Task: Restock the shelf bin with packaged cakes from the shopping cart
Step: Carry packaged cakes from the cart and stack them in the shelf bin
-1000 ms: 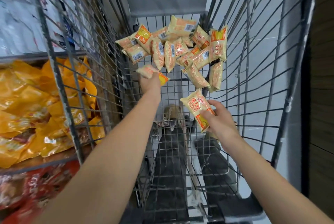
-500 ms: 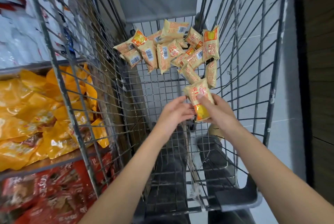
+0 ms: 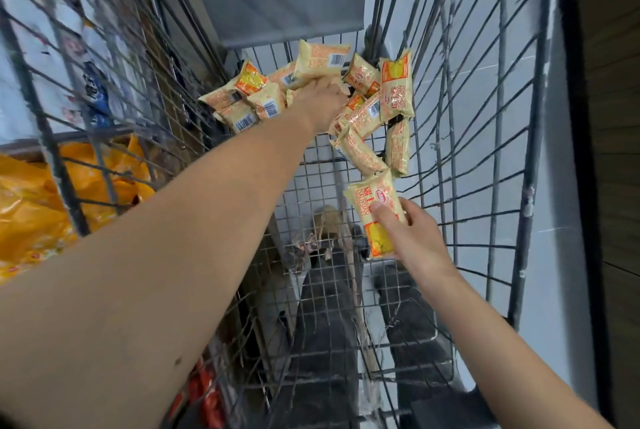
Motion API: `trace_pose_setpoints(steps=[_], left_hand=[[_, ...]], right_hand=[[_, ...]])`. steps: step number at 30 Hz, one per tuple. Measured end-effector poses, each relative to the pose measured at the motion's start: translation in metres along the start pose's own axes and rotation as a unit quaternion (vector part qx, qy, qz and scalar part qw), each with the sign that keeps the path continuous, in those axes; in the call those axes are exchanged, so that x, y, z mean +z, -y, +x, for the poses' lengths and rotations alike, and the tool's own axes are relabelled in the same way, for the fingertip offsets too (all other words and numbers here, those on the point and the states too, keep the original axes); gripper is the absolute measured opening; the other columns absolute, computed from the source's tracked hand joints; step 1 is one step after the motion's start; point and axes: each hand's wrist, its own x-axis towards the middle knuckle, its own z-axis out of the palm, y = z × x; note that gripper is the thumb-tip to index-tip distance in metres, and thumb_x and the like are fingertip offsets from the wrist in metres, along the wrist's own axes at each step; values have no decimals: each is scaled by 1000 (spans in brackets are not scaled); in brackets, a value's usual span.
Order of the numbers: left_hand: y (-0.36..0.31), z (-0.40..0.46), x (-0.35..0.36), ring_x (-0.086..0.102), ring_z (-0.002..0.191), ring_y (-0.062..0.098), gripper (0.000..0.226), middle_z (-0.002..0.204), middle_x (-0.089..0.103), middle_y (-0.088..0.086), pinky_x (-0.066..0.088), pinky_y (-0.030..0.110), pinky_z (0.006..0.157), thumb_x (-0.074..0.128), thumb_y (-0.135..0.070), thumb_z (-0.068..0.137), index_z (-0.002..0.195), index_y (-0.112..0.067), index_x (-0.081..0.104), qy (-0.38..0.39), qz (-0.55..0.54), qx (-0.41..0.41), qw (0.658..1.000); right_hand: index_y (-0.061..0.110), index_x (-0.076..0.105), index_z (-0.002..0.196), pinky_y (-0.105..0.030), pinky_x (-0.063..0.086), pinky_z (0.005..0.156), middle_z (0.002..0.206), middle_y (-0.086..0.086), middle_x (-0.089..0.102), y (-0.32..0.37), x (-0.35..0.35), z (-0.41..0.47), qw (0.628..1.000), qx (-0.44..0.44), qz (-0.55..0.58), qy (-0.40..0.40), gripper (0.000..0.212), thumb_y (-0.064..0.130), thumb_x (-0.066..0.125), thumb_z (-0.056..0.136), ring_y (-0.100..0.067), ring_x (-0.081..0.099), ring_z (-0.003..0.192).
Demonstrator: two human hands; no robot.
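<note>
Crinkly pale-yellow cake pkts sit heaped at the far end of the wire cart, roughly a dozen, hard to count exactly w/ overlaps. My right hand pinches one pkt, thumb on its face, held just above the cart floor. My left hand is down in the heap; fingers hidden, so can't tell if they've closed on anything. Shelf bin w/ orange bags is left, outside the cart. Risk, imo: slick wrap slides from a thumb-only pinch, or a blind grab drags neighbours loose.
</note>
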Motion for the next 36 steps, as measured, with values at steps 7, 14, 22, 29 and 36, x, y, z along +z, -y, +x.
trace_pose_setpoints(steps=[7, 14, 22, 29, 36], left_hand=[[-4, 10, -2, 36, 123, 32, 47, 132, 43, 17, 34, 42, 106, 62, -3, 80, 126, -4, 51, 35, 146, -69, 986], [11, -34, -2, 41, 124, 30, 44, 135, 47, 13, 35, 40, 102, 65, -12, 82, 124, -9, 54, -46, 248, -38, 967], [-55, -184, -9, 53, 77, 14, 30, 82, 54, -12, 33, 30, 60, 57, -37, 89, 110, -17, 50, -336, -422, -356, 763], [-167, -368, -32, 54, 65, 1, 17, 76, 60, -6, 45, 22, 61, 67, -30, 85, 81, -21, 53, -452, -583, -458, 496], [-326, -497, -15, 64, 77, 12, 21, 91, 68, 8, 52, 23, 69, 63, -23, 89, 98, -4, 63, -456, -677, -528, 234]], right_hand=[[38, 50, 105, -12, 42, 51, 86, 21, 63, 1, 1, 0, 1000, 3, 8, 24, 19, 45, 57, 89, 7, 63, 65], [32, 53, 110, -19, 52, 57, 89, 15, 65, 7, 1, -19, 998, -7, 46, 40, 26, 44, 59, 88, 0, 65, 72], [33, 55, 103, -13, 50, 51, 91, 12, 67, 11, -4, -71, 990, -84, 39, 102, 15, 39, 59, 90, 4, 65, 66], [39, 57, 95, -9, 47, 53, 87, 19, 68, 2, -40, -151, 952, -200, -48, 227, 7, 41, 60, 89, 5, 66, 72], [36, 64, 99, -13, 49, 56, 84, 23, 71, -47, -90, -229, 905, -241, -154, 315, 10, 38, 60, 89, 3, 66, 71]])
